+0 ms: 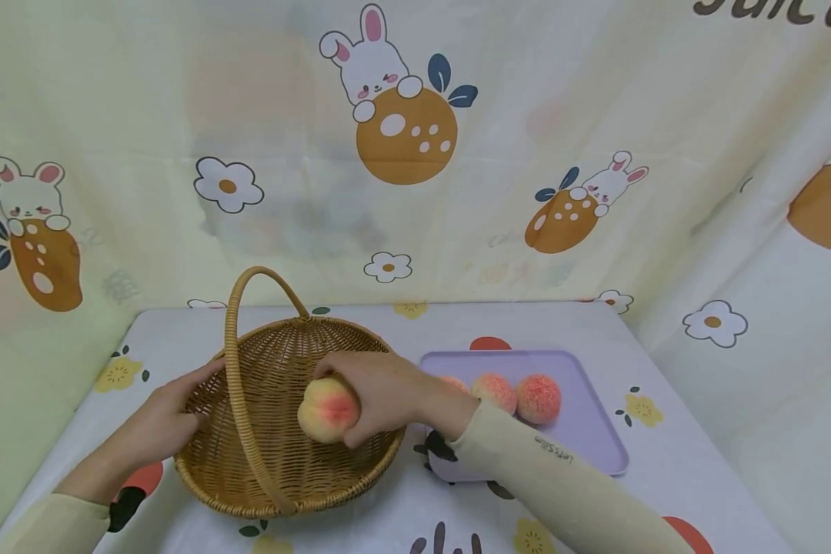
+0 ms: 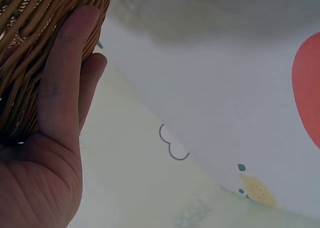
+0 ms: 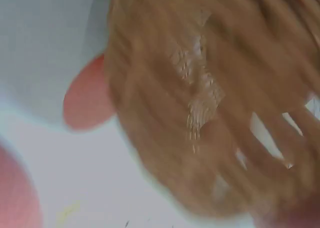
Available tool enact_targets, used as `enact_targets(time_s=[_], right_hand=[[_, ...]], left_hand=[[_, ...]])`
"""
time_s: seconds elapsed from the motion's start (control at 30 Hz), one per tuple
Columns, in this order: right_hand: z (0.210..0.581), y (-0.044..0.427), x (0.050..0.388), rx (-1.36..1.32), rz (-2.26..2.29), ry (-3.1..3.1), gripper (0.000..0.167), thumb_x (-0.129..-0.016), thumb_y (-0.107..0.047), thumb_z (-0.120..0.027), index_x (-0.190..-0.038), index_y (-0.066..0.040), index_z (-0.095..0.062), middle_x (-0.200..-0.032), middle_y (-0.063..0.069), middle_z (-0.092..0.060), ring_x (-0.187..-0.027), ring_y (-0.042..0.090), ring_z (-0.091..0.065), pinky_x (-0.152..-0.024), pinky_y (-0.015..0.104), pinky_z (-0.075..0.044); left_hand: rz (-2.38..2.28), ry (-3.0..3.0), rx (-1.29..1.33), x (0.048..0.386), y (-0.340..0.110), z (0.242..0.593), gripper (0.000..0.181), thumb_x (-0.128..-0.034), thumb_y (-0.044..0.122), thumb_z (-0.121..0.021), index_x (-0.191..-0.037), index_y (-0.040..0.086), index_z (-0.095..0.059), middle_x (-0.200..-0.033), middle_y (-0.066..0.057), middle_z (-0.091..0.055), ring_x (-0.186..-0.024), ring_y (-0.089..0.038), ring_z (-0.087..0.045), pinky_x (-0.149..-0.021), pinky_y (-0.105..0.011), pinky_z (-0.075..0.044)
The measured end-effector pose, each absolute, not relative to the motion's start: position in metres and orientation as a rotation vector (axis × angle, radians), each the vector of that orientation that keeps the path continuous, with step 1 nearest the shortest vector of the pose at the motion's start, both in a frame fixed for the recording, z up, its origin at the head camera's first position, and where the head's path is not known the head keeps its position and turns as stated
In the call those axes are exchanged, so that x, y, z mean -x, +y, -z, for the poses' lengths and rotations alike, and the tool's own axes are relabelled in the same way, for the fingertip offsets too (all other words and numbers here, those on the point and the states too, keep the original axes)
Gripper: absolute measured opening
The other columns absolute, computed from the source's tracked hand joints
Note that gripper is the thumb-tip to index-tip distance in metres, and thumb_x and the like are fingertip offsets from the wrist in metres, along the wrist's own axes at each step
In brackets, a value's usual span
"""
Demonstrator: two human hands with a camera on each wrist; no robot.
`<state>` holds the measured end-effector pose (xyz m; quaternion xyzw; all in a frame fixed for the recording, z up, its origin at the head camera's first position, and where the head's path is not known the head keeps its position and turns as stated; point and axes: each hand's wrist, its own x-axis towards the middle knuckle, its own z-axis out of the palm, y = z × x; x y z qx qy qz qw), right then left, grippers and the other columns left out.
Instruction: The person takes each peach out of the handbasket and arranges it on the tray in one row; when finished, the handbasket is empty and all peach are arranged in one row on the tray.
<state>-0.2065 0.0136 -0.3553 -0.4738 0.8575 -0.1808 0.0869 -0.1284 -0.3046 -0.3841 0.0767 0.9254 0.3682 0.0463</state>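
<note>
A brown wicker basket [image 1: 270, 365] with a tall arched handle [image 1: 231, 338] stands on the left part of the table. My left hand [image 1: 155, 431] grips its left rim, thumb on the inside; in the left wrist view the fingers [image 2: 62, 82] lie along the outer weave. Over the basket's opening, my right hand [image 1: 395, 388] holds a pale yellow peach [image 1: 328, 410] with a pink-red blush. The right wrist view is blurred and mostly filled by the basket's weave [image 3: 150, 87]; the peach cannot be made out there.
A light purple tray [image 1: 599, 446] lies right of the basket, partly behind my right forearm. On it sit pinkish peaches, one at the right [image 1: 539, 399], one beside it [image 1: 495, 392] and another partly hidden by the wrist. A printed cloth [image 1: 360, 531] covers the table; patterned curtains [image 1: 284, 100] stand behind.
</note>
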Motion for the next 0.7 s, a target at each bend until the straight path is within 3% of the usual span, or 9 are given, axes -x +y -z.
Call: enact_targets(time_s=[0.23,0.4,0.7], right_hand=[[0.329,0.102,0.229,1.327,1.034,2.467,0.075,-0.063,-0.021,-0.086,-0.131,-0.027,-0.057,-0.123,-0.017,-0.060,-0.110,0.009,-0.056,-0.088,0.037,-0.051],[0.315,0.172,0.240,1.189,1.151,2.548,0.074,-0.066,-0.014,-0.088,-0.132,-0.027,-0.058,-0.124,-0.012,-0.061,-0.115,0.014,-0.054,-0.090,0.042,-0.051],[0.314,0.272,0.239,1.014,0.997,2.782,0.075,-0.070,-0.013,-0.090,-0.137,-0.023,-0.058,-0.125,-0.009,-0.062,-0.112,0.011,-0.054,-0.085,0.030,-0.050]], left_hand=[[-1.101,2.819,-0.204,0.128,-0.305,0.386,0.084,-0.0802,-0.011,-0.057,-0.159,0.003,-0.030,-0.156,-0.032,-0.031,-0.138,-0.057,-0.031,-0.100,-0.072,-0.036],[-1.085,2.815,-0.204,0.129,-0.308,0.387,0.082,-0.0811,-0.010,-0.056,-0.158,0.001,-0.030,-0.156,-0.033,-0.031,-0.138,-0.058,-0.030,-0.101,-0.072,-0.035],[-1.102,2.781,-0.195,0.129,-0.307,0.388,0.081,-0.0818,-0.011,-0.054,-0.158,-0.001,-0.028,-0.157,-0.035,-0.026,-0.139,-0.060,-0.026,-0.099,-0.073,-0.035]])
